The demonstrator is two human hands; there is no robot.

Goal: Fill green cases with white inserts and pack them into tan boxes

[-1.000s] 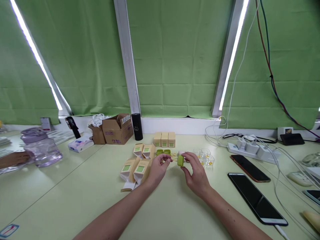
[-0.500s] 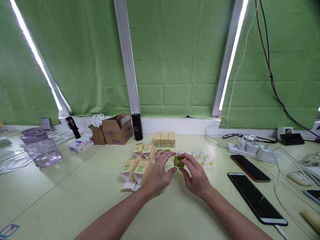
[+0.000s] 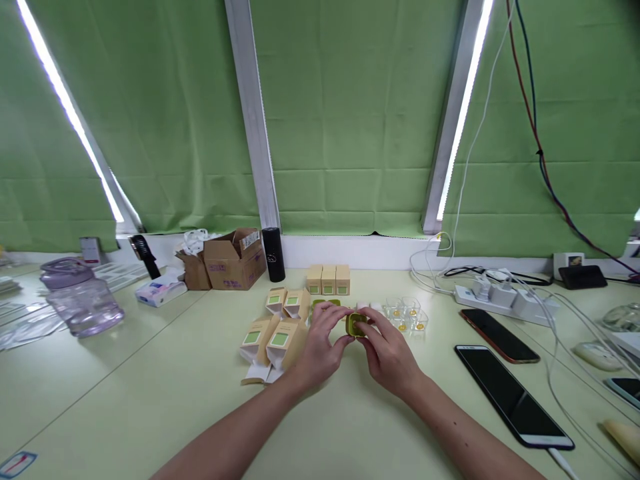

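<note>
A small olive-green square container with rounded corners is held above the table, its hollow side facing me. My right hand pinches it from the right, a finger reaching into the hollow. On the other side, the thumb and index finger of my left hand close on its left edge. Open kraft cartons with green labels stand left of my left hand. Small clear cups with yellow centres sit beyond my right hand. Behind my left fingers lies another green piece, partly hidden.
Closed kraft boxes stand in a row at the back, near a black cylinder and a cardboard box. Phones, a power strip and loose cables occupy the right. A purple jug stands left.
The green container has turned so its hollow faces me more. My left fingertips have come onto its edge, and a right finger reaches into it.
</note>
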